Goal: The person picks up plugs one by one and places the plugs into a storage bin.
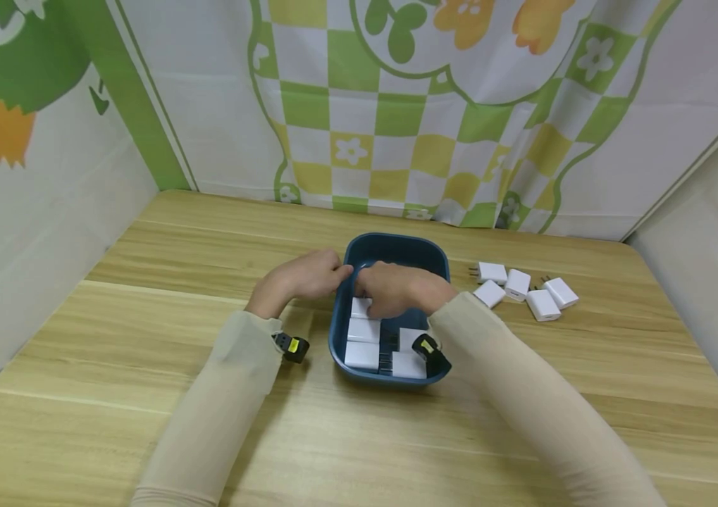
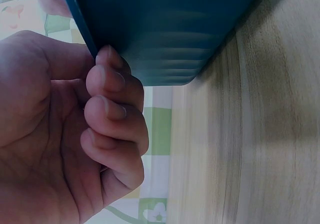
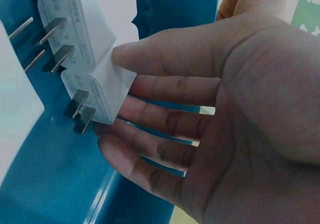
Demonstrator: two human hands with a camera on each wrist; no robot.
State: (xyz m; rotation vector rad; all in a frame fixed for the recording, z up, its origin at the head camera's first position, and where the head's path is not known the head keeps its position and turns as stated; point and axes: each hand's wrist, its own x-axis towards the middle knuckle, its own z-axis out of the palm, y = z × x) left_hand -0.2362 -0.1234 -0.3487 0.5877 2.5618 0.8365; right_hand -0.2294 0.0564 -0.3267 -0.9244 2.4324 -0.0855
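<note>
A dark blue plastic bin (image 1: 390, 246) stands on the table, with white plug chargers in two columns inside. My left hand (image 1: 308, 274) pinches the bin's left rim, its other fingers curled beside the outer wall, as the left wrist view shows. Inside the bin, my right hand (image 1: 397, 287) holds a white charger (image 3: 95, 96) at the far end of the left column. The thumb lies on one face, the fingers reach behind, and its two metal prongs point inward. It touches the neighbouring charger (image 3: 65, 31). Two more chargers (image 1: 409, 365) form the right column, prongs facing the left one.
Several loose white chargers (image 1: 543, 305) lie on the wooden table (image 1: 111, 338) just right of the bin. A patterned curtain (image 1: 390, 148) hangs along the back edge, and pale fabric walls stand at both sides.
</note>
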